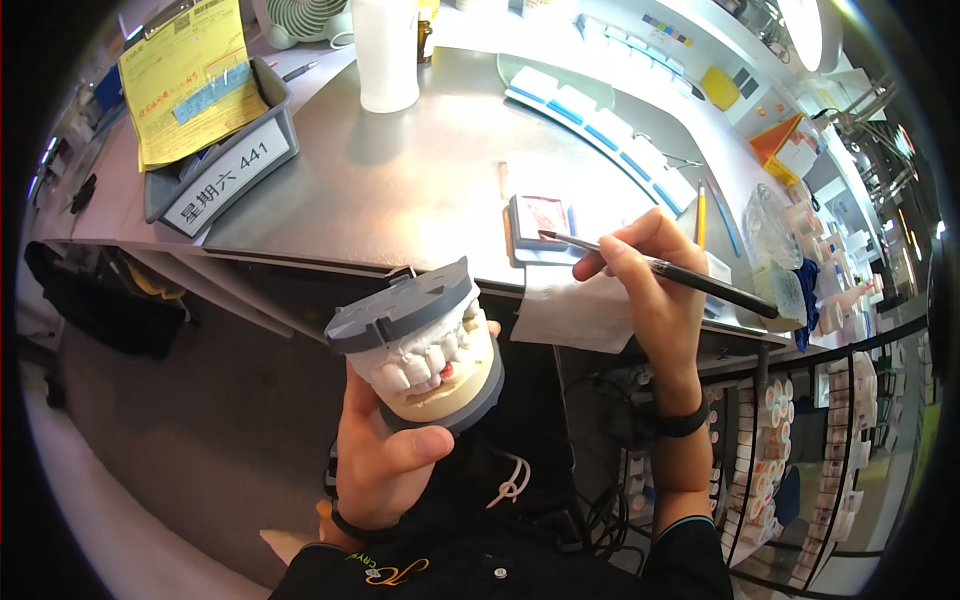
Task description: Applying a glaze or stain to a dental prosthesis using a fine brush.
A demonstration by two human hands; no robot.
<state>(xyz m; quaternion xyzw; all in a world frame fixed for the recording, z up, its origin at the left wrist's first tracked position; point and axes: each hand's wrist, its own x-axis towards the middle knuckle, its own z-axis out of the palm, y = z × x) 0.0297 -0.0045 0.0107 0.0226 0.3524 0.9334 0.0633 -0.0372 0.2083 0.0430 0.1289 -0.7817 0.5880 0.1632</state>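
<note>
In my left hand (383, 452) is a dental model (430, 400), held by its base in front of the table. Its white upper teeth meet a cream lower cast between dark grey mounting plates, and one small spot by the lower teeth is red. My right hand (655, 290) pinches a thin dark-handled brush (725, 292). The brush's fine tip points left, at a small square palette (541, 218) with a pinkish surface; whether it touches cannot be made out. Below the palette, a white tissue (575, 312) hangs over the table edge.
A grey tray (222, 165) with yellow paper stands at the left. Toward the back are a white cup (386, 60) and a fan (303, 20). A curved row of white and blue cases (600, 128) lines the right side, near a yellow pencil (701, 215) and a sponge (778, 290).
</note>
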